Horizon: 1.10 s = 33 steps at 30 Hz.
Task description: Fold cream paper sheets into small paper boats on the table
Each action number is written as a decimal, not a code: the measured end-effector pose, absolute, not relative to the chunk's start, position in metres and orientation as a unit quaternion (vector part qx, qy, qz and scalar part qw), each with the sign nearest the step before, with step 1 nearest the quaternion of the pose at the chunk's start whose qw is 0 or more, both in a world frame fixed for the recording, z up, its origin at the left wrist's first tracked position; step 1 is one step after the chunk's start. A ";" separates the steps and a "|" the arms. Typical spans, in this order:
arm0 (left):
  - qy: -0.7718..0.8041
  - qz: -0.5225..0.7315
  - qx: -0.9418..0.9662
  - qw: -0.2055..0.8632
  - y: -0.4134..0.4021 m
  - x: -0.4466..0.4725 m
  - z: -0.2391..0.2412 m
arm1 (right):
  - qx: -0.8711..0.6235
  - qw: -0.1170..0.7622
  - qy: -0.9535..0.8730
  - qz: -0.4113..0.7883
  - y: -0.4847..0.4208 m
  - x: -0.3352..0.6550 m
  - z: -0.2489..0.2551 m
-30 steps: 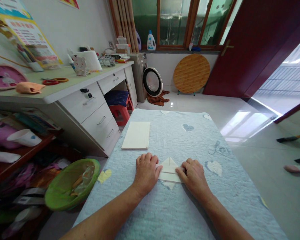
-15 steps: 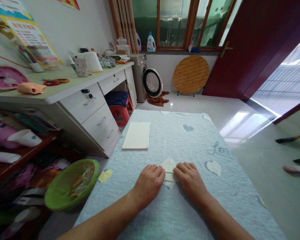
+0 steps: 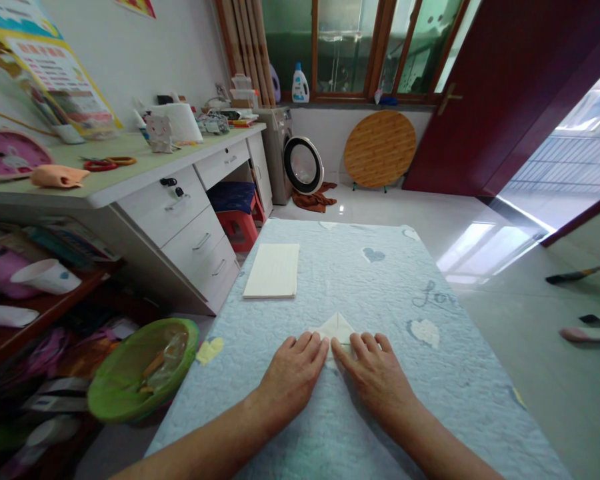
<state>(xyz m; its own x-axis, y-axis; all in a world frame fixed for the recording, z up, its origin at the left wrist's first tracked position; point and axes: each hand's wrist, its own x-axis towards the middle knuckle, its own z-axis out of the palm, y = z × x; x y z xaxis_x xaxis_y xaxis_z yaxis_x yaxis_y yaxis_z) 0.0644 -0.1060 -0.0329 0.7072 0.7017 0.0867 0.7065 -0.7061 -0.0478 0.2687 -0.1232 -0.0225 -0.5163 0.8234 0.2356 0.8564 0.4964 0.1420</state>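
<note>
A small piece of folded white paper lies on the cloth-covered table, its pointed end facing away from me and a crease line down its middle. From the left, my left hand rests palm down with its fingers stretched over the paper's near part. My right hand presses from the other side, fingers spread, its index fingertip close to the left fingertips. Both hands cover much of the paper's lower part, and the thumbs are mostly hidden. Beyond my left hand sits a pad of white paper.
A pale blue quilted cloth covers the table. Left of it stand a green basket and a white desk with scissors on top. A washing machine with its door open and a round wooden tabletop are at the back.
My fingers have uncurled and now lie flatter on the paper. The right hand's index finger has slid inward toward the left hand, and the hands cover more of the near edge.
</note>
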 end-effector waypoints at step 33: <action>-0.435 -0.026 -0.897 0.079 -0.113 0.055 -0.032 | -0.655 0.116 -0.744 0.062 -0.102 0.279 -0.004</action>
<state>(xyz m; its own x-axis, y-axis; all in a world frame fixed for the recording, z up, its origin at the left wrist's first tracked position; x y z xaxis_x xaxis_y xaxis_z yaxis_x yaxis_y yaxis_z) 0.0553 -0.1129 -0.0317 0.6199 0.7762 0.1149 0.7844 -0.6088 -0.1185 0.2793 -0.1022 -0.0043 -0.1153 0.9891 0.0918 0.9602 0.1346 -0.2449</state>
